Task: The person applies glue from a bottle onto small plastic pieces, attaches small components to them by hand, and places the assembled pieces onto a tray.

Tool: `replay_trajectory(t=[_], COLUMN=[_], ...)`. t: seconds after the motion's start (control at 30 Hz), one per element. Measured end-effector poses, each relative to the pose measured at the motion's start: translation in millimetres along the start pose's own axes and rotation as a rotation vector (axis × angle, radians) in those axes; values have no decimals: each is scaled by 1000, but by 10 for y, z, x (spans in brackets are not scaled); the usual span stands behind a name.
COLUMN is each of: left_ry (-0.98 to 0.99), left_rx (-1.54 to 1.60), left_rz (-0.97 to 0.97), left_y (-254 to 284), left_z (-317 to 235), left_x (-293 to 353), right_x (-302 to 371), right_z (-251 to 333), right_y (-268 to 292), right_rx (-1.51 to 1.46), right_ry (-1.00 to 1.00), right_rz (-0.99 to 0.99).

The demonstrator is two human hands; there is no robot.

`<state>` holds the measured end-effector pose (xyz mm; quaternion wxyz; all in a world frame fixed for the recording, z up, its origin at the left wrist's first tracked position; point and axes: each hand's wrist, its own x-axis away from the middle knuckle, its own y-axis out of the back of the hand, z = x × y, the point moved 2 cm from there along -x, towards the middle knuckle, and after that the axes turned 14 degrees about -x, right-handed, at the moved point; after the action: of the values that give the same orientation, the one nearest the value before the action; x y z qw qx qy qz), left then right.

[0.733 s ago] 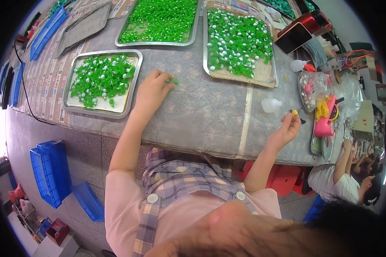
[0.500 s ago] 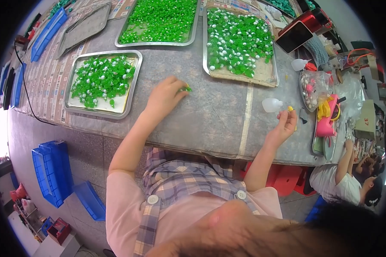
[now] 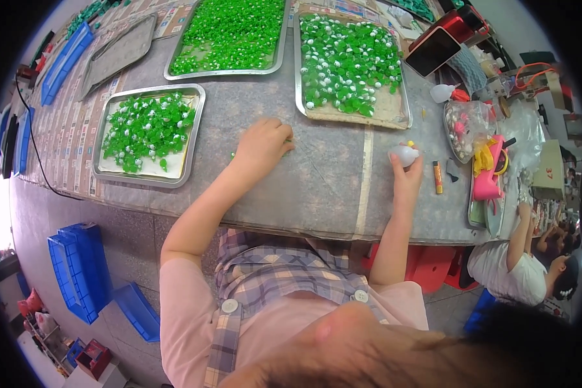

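My right hand [image 3: 405, 174] is closed around a small white squeeze bottle [image 3: 404, 155] just above the table. A tiny yellow piece [image 3: 411, 143] shows at its fingertips. On the grey-covered table, my left hand [image 3: 264, 146] rests with its fingers curled together; whatever they pinch is mostly hidden. A small green piece [image 3: 233, 155] lies beside the left wrist. Left of that hand stands a metal tray [image 3: 197, 132] of green pieces with white balls. A larger tray [image 3: 354, 123] of similar pieces is ahead to the right.
Behind is a tray [image 3: 229, 72] of green pieces. A slim orange-yellow tube [image 3: 438, 178], a pink tool [image 3: 489, 174] and a second white bottle [image 3: 441, 94] lie at right, near a phone [image 3: 433, 52]. Blue crates [image 3: 77, 271] stand on the floor; a co-worker [image 3: 517, 268] sits at right.
My right hand has moved left and taken hold of the white bottle. The left hand has shifted slightly right, its fingers curled further in. The whole view has shifted a little.
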<state>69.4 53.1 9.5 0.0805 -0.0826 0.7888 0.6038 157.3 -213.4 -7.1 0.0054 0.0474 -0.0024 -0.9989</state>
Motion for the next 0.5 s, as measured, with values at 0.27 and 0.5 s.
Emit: replay_trajectory(t=[0.27, 0.5], left_ry=[111, 342], left_rx=[79, 1084], left_rz=[54, 52], left_y=[92, 63], left_z=[82, -131], left_x=[-53, 275], right_x=[146, 575], right_z=[173, 367], right_y=[-117, -622], right_rx=[-129, -444], right_ry=[147, -82], right_rz=[-17, 306])
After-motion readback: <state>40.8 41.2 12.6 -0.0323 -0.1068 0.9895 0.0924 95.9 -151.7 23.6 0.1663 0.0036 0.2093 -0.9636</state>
